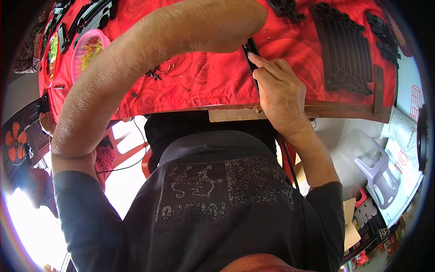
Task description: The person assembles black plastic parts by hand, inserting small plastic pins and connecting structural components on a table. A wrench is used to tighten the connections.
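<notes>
My right hand [282, 93] is closed around a long, narrow black plastic strip [253, 63] near the table's front edge. Its thumb and fingers press along the strip, which slants up and away from me. Across the table reaches my left arm, and my left hand [244, 20] lies over the strip's far end. The fingers of that hand are hidden behind its back and wrist, so what they do does not show. Small black pieces [155, 74] lie scattered on the red cloth [204, 86] below my left forearm.
Ribbed black parts [346, 52] lie in a row at the right, with more black pieces [384, 41] beyond. A pink basket [74, 56] holds small yellow pieces at the left. Black curved parts [93, 20] are at the far left. A purple plastic stool [378, 174] stands right of the table.
</notes>
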Demonstrator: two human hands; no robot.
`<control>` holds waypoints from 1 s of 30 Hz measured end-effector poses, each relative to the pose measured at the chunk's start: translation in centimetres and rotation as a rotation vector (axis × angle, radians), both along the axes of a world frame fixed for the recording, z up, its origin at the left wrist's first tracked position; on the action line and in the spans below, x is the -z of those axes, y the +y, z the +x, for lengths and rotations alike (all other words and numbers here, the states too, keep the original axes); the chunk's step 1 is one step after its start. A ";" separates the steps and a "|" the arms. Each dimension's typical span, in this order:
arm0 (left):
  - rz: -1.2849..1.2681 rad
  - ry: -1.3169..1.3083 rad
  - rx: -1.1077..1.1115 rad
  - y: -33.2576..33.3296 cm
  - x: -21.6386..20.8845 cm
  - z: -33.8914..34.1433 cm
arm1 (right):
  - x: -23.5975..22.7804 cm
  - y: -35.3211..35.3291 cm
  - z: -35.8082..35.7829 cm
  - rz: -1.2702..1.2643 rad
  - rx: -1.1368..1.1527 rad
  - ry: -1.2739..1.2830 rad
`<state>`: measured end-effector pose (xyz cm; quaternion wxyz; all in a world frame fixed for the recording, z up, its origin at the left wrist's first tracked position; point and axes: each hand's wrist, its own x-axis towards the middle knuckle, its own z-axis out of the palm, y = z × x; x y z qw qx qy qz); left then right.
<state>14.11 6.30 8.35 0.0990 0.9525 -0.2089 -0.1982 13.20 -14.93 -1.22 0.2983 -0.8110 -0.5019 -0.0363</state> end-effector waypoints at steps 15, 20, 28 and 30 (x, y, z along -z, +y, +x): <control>0.002 0.091 -0.008 0.4 0.2 0.5 | -0.6 0.0 -0.2 -0.076 -0.007 -0.019; -0.049 0.131 -0.073 0.1 -1.4 0.7 | -0.5 0.1 -0.2 -0.063 -0.005 -0.007; -0.045 0.266 -0.148 0.0 -2.1 0.9 | -0.5 0.1 -0.2 -0.074 0.000 0.009; -0.060 0.172 -0.086 0.2 -1.9 0.7 | -0.6 0.1 -0.3 -0.067 0.003 0.015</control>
